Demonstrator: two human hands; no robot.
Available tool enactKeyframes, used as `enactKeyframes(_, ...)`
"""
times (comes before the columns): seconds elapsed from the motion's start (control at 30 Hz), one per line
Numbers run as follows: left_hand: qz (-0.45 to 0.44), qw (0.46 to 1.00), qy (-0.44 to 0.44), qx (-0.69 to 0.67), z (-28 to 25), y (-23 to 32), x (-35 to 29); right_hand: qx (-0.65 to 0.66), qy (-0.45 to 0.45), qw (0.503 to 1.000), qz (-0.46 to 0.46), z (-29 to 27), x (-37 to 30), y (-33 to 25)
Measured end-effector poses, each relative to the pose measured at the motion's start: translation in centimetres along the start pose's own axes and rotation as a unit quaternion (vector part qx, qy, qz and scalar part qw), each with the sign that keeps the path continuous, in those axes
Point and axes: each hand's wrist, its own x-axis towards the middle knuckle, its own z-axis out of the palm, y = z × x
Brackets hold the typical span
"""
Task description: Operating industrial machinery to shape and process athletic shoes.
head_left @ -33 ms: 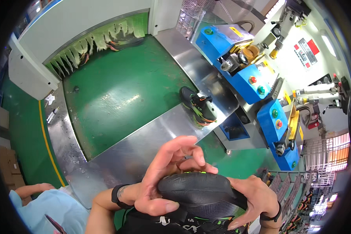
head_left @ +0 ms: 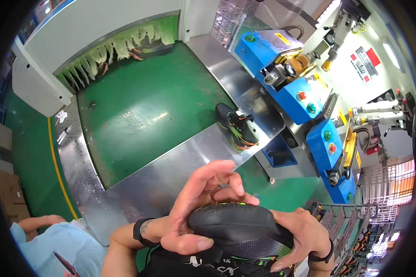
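A black shoe [head_left: 231, 224] with a grey mesh part and bright green trim is held close in front of my body. My left hand [head_left: 196, 203] is curled round its left end, thumb along the near side and bent fingers over the far side. The other end sits in the grip of my right hand [head_left: 305, 233], with the thumb and fingers on either side of it. Farther off, a second black shoe [head_left: 225, 115] with green and orange laces rests on the metal ledge beside the green belt.
A green conveyor belt [head_left: 143, 115] runs under a fringed curtain [head_left: 120, 48], where more shoes show. To the right stand blue machine units [head_left: 296, 94] with red and green buttons. A person in a light blue top [head_left: 60, 249] is at lower left. Shoe racks [head_left: 342, 226] stand at lower right.
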Motion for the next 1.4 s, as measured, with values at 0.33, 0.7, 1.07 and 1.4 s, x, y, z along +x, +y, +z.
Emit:
enactKeyframes(0.33, -0.047, 0.941, 0.306, 0.138, 2.1, -0.6, -8.2, 0.042, -0.134, 0.986, 0.084, 1.6, 4.5, 1.0)
enactKeyframes(0.7, 0.302, 0.686, 0.658, 0.075, 4.5, 0.1, -15.7, 0.332, -0.361, 0.870, -0.049, 10.0, 15.8, 1.2)
enactKeyframes(1.07, 0.374, 0.665, 0.636, 0.114, 4.6, 1.5, -18.2, 0.551, -0.532, 0.586, 0.264, 14.4, 20.9, 9.5)
enactKeyframes(1.4, 0.401, 0.660, 0.631, 0.077, 3.0, 3.3, -19.4, 0.441, -0.545, 0.689, 0.182, 14.7, 23.1, 4.5)
